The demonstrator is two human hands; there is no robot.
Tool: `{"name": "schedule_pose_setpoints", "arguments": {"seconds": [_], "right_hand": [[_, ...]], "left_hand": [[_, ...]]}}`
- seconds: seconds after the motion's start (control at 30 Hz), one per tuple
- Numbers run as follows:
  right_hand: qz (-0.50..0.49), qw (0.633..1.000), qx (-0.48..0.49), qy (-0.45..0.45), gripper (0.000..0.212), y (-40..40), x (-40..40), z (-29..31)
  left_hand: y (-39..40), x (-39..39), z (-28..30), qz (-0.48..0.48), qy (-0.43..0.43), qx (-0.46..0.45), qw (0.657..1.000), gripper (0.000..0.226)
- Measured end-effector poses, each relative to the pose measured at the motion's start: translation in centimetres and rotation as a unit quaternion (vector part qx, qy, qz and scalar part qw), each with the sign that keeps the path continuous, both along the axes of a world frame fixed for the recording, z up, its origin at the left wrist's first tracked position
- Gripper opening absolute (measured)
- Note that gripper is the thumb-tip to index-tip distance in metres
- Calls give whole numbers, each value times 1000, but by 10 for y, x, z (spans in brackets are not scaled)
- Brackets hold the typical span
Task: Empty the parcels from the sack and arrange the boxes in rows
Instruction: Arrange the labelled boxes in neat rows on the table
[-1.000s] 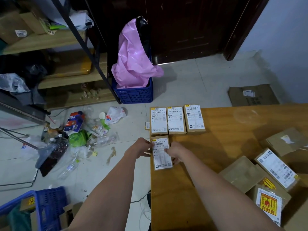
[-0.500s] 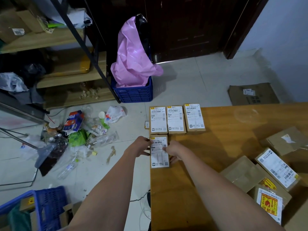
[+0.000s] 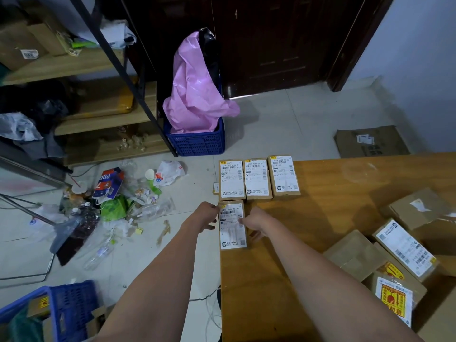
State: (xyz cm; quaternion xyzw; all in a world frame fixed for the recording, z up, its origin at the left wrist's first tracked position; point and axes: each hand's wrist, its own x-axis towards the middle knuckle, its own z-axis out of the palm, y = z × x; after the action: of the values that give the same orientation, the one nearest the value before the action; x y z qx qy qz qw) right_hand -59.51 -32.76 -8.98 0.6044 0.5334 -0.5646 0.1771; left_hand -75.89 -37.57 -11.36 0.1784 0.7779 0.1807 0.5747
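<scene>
Two bare forearms, seen from the head camera
Left hand (image 3: pixel 206 216) and right hand (image 3: pixel 254 224): no sleeves; no gloves; no watch or rings visible.

Pretty dim indoor shot, soft flat light with a cool cast. A bright sliver glares under the dark door (image 3: pixel 271 45). Wooden table (image 3: pixel 345 188) has a faint sheen. Wide-angle lens bends the edges, and the corners go soft and murky.

Parcel storeroom (shelves (image 3: pixel 81 124), labelled boxes (image 3: pixel 259 178), crates (image 3: pixel 197 141))
</scene>
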Motion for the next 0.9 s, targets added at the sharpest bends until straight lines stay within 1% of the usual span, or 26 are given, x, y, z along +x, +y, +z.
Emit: {"name": "schedule_pose_setpoints", "arguments": {"seconds": [0.07, 0.13, 0.23, 0.3, 0.43, 0.53, 0.63, 0.7, 0.77, 0.87, 0.9], "right_hand": [[-2, 1000, 9, -1, 36, 4, 4, 5], [-11, 1000, 22, 2, 37, 10, 10, 12], [-19, 998, 52, -2, 35, 24, 24, 28], [-29, 996, 79, -5, 33, 33, 38, 42], [-48, 986, 161, 3, 20, 54, 76, 77], [-63, 971, 231, -8, 29, 72, 111, 91], [-98, 957, 273, -7, 16, 86, 158, 103], [-134, 942, 308, -15, 18, 96, 194, 114], [-147, 933, 327, -32, 19, 104, 233, 121], [-132, 939, 313, -58, 11, 109, 285, 115], [-128, 942, 303, -68, 14, 111, 301, 109]], "left_hand": [[3, 0, 10, -3, 65, 12, 998, 36], [9, 0, 21, -8, 142, 46, 989, 30], [26, 13, 45, -14, 198, 97, 975, 26], [42, 30, 61, -35, 208, 123, 970, 25], [74, 89, 91, -73, 208, 169, 961, 28], [94, 143, 108, -112, 189, 204, 954, 28], [113, 200, 123, -160, 180, 228, 943, 26], [124, 241, 133, -198, 170, 222, 939, 27], [133, 285, 144, -250, 168, 210, 930, 27], [142, 348, 150, -341, 179, 185, 904, 30], [142, 366, 149, -370, 182, 177, 894, 32]]}}
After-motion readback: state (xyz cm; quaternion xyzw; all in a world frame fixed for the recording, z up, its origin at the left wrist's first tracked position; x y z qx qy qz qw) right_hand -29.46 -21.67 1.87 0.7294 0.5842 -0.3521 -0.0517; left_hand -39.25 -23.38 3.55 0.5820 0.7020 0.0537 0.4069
